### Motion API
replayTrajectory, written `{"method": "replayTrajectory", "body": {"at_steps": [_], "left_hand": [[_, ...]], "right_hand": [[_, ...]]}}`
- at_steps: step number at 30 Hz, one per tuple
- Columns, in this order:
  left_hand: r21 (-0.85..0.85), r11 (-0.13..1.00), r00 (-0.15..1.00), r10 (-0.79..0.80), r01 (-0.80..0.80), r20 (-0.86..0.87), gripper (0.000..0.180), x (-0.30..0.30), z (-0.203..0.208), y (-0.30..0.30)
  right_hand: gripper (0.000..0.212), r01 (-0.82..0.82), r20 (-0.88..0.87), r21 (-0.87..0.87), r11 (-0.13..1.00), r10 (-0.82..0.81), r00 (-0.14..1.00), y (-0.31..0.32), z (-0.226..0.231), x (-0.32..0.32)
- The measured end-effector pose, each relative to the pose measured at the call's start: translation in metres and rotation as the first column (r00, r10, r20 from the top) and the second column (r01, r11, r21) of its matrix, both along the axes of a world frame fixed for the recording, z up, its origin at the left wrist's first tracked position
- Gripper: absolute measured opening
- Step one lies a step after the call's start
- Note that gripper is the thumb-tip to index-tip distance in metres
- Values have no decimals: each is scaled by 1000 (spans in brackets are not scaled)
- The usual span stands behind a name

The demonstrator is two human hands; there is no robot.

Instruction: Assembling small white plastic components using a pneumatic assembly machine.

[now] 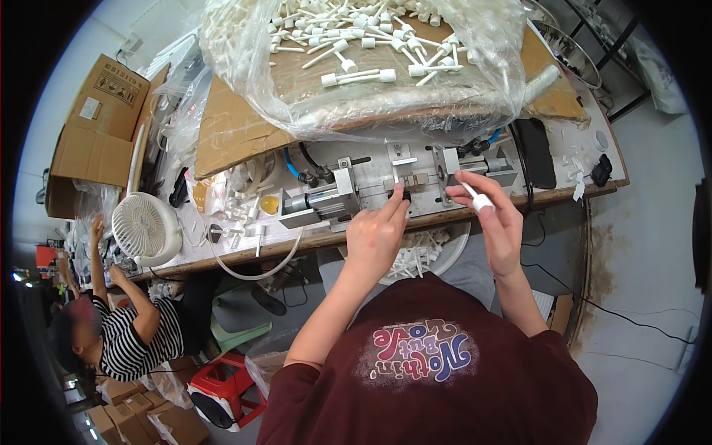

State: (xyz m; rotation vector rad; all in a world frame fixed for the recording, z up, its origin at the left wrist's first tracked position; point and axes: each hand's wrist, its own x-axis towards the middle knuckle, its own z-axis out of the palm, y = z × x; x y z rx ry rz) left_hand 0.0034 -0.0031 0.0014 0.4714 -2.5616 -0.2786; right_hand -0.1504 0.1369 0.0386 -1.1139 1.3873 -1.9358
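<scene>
My left hand (pixel 376 236) reaches to the small metal clamp block (pixel 415 180) in the middle of the bench fixture. Its fingers are pressed together at the block, and whatever lies under the fingertips is hidden. My right hand (pixel 501 226) holds a white plastic stem with a round cap (pixel 482 202) between thumb and fingers, just in front of the right cylinder unit (pixel 478 165). The left cylinder unit (pixel 322 199) stands on the other side of the block. Below the bench edge, a white tub (pixel 456 245) with many white plastic pieces sits at my lap.
A plastic-lined cardboard box (pixel 245 119) full of capped white stems stands behind the fixture. A white fan (pixel 146 228) is at the left, a black phone (pixel 535 153) at the right. Hoses cross the bench. Another person (pixel 141 334) works at the far left beside a red stool (pixel 222 386).
</scene>
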Motion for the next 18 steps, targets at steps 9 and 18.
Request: {"method": "replayTrajectory", "body": {"at_steps": [9, 18], "left_hand": [[87, 996, 1000, 14, -15, 7, 26, -1, 0, 0], [144, 990, 998, -7, 14, -55, 24, 1, -3, -5]], "right_hand": [[31, 108, -301, 92, 990, -76, 951, -3, -2, 8], [28, 190, -411, 111, 976, -129, 902, -17, -8, 16]]}}
